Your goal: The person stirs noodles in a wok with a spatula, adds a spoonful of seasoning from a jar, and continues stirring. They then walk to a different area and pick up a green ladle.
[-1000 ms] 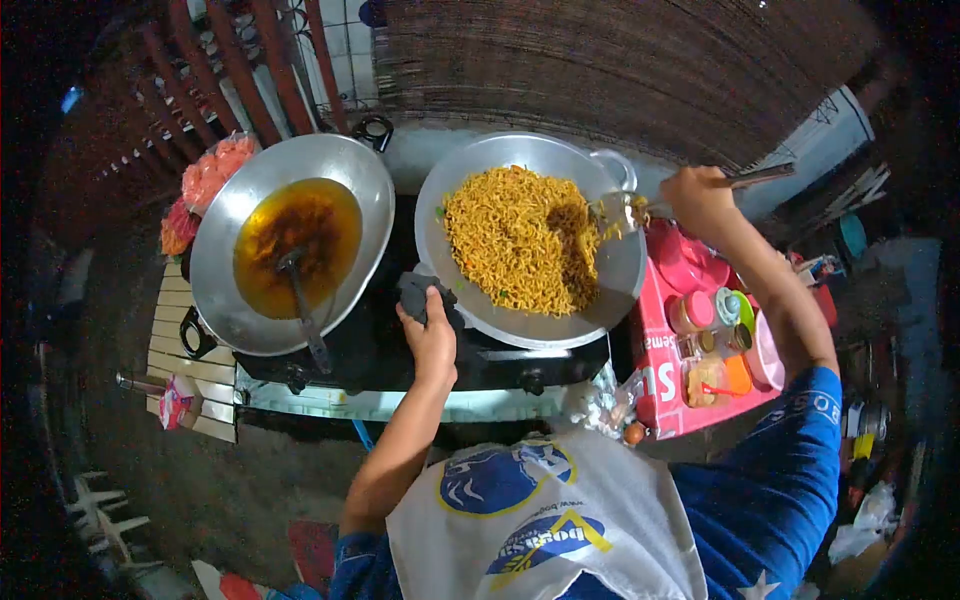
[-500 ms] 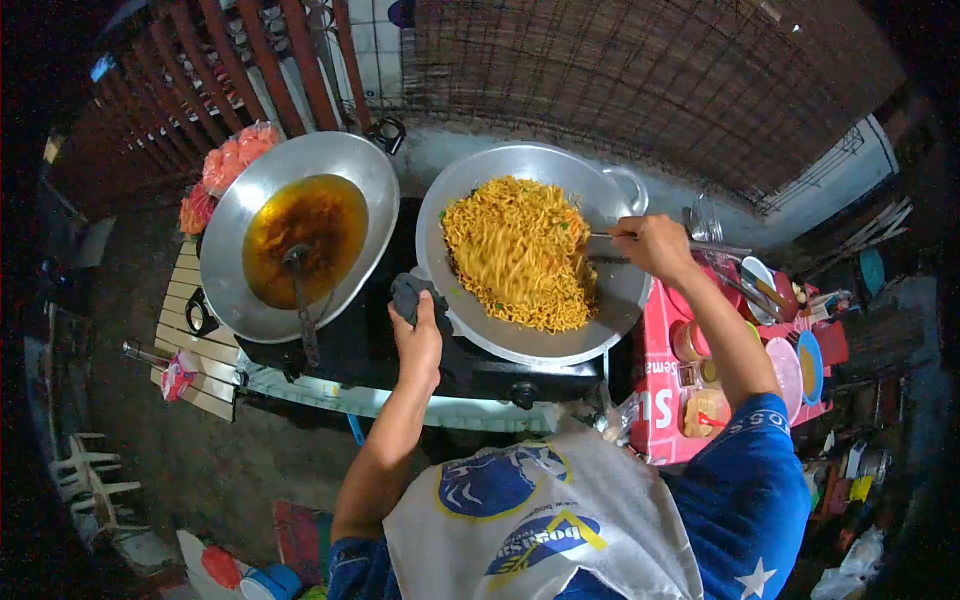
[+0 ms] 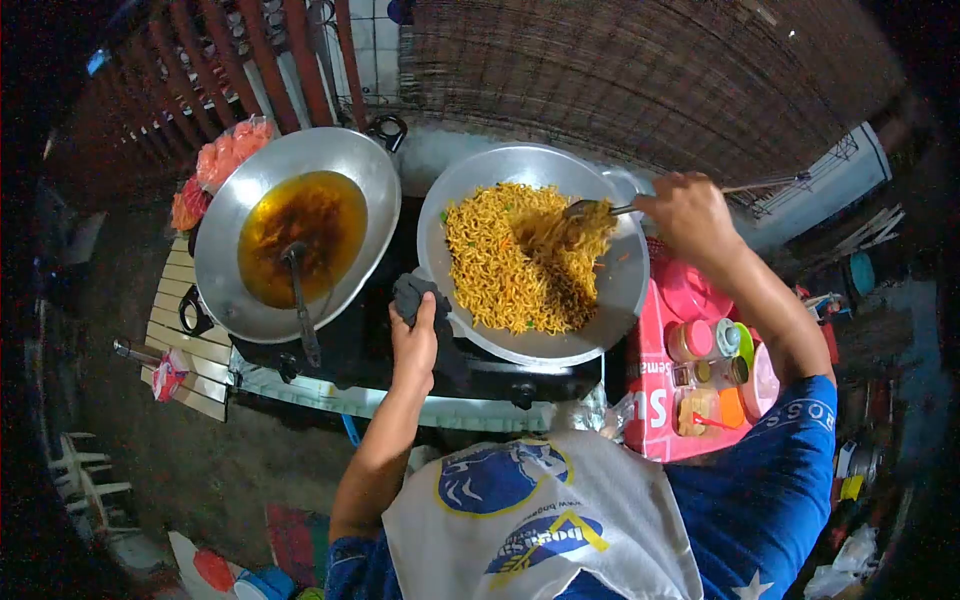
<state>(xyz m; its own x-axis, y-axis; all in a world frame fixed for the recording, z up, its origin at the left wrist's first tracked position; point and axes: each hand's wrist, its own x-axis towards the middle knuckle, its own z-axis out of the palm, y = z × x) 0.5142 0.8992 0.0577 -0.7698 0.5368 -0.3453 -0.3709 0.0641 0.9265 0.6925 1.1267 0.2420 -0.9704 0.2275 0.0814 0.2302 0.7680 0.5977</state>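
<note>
Since half a second ago, the right hand [image 3: 690,215] has shifted outward and up, past the right rim of the noodle wok [image 3: 628,290], and the metal spatula [image 3: 622,210] has gone with it. In the head view, the right hand's fingers are closed around the spatula's handle, its head among a raised clump of the noodles [image 3: 500,270]. These lie heaped in that wok, darker toward the lower right. Fingers of the left hand [image 3: 414,345] are bent onto a dark cloth [image 3: 412,298] against the wok's left side; what they grip beneath it cannot be told. Just left stands a second wok [image 3: 225,280] of brown liquid [image 3: 300,235], a ladle [image 3: 305,310] resting in it. Lidded jars [image 3: 690,341] sit on the red-covered table [image 3: 652,360] at right.
</note>
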